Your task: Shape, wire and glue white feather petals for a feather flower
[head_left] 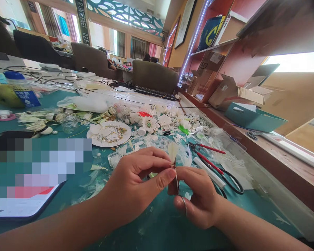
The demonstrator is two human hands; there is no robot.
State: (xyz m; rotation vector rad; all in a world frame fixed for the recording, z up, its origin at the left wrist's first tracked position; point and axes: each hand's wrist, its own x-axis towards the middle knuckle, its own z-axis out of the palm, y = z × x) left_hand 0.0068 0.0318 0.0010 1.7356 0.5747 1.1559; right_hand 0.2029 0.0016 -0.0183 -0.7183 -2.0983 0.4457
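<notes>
Over the green mat (157, 233), both my hands meet near the middle of the view. My left hand (137, 177) pinches a pale feather (172, 151) between thumb and fingertips; its vane points upward. Small metal scissors (177, 183) are in my right hand (199, 195), with a finger loop around the thumb. Their blades stand upright at the feather's lower end, against my left fingertips. My fingers hide part of the scissors and the feather's stem. Feather scraps (96, 186) lie on the mat beside my left hand.
Beyond my hands are a white plate (91, 139) with thin gold bits and a pile of shuttlecocks (150, 123). Red-handled cutters (211, 148) and a white bar (209, 172) lie right. A phone (28, 207) and a blue-capped glue bottle (28, 94) are left.
</notes>
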